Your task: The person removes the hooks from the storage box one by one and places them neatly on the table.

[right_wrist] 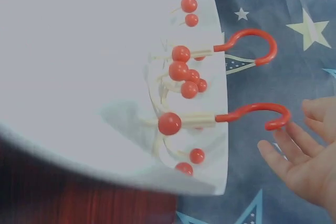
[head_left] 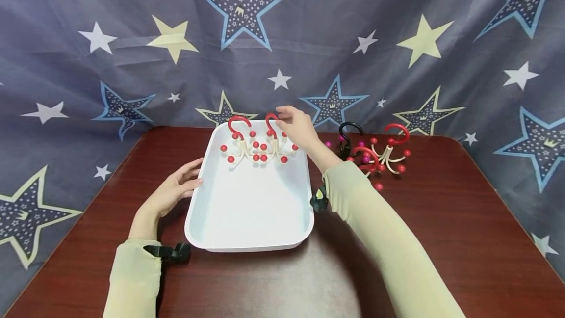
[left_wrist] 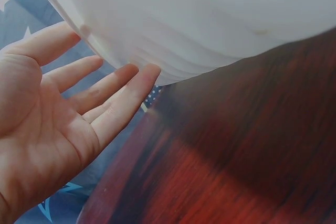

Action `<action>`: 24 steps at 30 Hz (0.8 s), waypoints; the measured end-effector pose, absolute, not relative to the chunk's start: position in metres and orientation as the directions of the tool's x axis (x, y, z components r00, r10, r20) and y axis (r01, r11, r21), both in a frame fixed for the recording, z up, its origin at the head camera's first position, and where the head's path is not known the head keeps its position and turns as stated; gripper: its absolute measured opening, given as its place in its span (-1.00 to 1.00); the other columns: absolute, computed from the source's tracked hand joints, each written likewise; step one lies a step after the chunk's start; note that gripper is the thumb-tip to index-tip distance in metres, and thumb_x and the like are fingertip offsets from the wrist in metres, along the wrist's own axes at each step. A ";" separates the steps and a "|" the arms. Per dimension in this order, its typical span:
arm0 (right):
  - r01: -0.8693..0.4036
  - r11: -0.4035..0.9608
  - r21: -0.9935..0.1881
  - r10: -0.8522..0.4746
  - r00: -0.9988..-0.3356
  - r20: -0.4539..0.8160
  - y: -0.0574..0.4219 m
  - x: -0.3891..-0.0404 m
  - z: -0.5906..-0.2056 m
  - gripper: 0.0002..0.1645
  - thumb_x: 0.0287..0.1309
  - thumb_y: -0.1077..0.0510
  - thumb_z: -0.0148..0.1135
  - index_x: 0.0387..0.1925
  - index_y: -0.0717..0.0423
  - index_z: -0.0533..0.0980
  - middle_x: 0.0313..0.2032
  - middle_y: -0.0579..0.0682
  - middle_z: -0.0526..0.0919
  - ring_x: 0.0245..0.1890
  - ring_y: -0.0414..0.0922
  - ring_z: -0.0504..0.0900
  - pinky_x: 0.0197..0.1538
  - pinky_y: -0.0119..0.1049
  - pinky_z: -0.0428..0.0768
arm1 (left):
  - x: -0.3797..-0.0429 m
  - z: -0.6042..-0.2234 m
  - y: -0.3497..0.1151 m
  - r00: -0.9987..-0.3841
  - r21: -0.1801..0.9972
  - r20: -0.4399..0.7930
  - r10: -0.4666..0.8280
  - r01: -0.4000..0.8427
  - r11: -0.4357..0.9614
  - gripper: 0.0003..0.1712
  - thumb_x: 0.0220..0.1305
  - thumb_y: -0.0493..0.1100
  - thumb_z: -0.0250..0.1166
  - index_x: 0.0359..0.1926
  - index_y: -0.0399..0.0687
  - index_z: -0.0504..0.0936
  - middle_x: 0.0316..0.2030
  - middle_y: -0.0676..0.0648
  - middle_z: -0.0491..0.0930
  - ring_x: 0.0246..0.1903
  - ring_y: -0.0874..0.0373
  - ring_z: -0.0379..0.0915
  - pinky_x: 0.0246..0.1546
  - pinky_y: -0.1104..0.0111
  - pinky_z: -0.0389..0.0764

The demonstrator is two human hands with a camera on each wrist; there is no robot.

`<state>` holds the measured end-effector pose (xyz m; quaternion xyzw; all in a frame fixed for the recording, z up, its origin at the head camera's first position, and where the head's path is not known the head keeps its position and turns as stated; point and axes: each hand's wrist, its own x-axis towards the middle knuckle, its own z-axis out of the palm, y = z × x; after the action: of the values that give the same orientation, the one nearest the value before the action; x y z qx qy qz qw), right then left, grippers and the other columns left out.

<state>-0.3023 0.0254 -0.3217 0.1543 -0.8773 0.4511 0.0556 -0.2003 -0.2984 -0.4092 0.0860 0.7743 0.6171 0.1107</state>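
Observation:
A white plastic tray (head_left: 251,205) stands on the table, with two multi-armed hook hangers at its far end. Each hanger, the left one (head_left: 242,144) and the right one (head_left: 275,145), has a red hook, a cream stem and curved arms tipped with red balls. My right hand (head_left: 301,129) is beside the right hanger's red hook (right_wrist: 262,107), fingers loosely extended and not curled round it. On the tray's left side, my left hand (head_left: 173,189) rests with spread fingers; in the left wrist view its fingertips (left_wrist: 152,72) touch the tray's outer wall.
Right of the tray, several more hangers lie close together on the brown wooden table (head_left: 441,239): a black one with purple balls (head_left: 346,148) and red-and-cream ones (head_left: 387,155). A star-patterned curtain (head_left: 309,38) hangs behind the table's far edge.

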 end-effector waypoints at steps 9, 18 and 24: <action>-0.272 0.567 -0.777 -0.172 -0.962 0.211 0.008 -0.309 -0.333 -0.54 0.21 0.14 0.10 0.17 0.01 0.39 0.06 0.02 0.54 -0.01 -0.10 0.56 0.00 -0.32 0.50 | -0.199 -0.410 -0.298 -0.963 0.976 -0.056 0.265 0.004 0.220 -0.25 0.29 -0.17 0.11 0.40 -0.03 -0.04 0.24 -0.33 0.16 -0.14 0.31 0.51 -0.20 0.38 0.57; -0.272 0.584 -0.765 -0.146 -0.962 0.231 0.005 -0.313 -0.337 -0.57 0.28 0.13 0.00 0.18 -0.01 0.39 0.07 -0.07 0.54 0.03 -0.15 0.50 0.06 -0.28 0.43 | -0.201 -0.410 -0.298 -0.960 0.975 -0.054 0.273 0.008 0.220 -0.25 0.28 -0.18 0.12 0.40 -0.03 -0.03 0.24 -0.34 0.17 -0.14 0.30 0.51 -0.20 0.38 0.57; -0.262 0.571 -0.778 -0.148 -0.965 0.217 0.004 -0.312 -0.337 -0.57 0.29 0.15 -0.04 0.18 -0.01 0.39 0.03 -0.08 0.57 0.00 -0.17 0.54 -0.03 -0.31 0.48 | -0.200 -0.410 -0.299 -0.961 0.975 -0.056 0.270 0.005 0.221 -0.25 0.28 -0.17 0.12 0.40 -0.05 -0.03 0.23 -0.34 0.17 -0.14 0.30 0.51 -0.20 0.38 0.57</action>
<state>-0.3120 0.0045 -0.3366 0.1158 -0.8841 0.4482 0.0638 -0.1999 -0.2989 -0.4100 0.0887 0.7739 0.6179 0.1070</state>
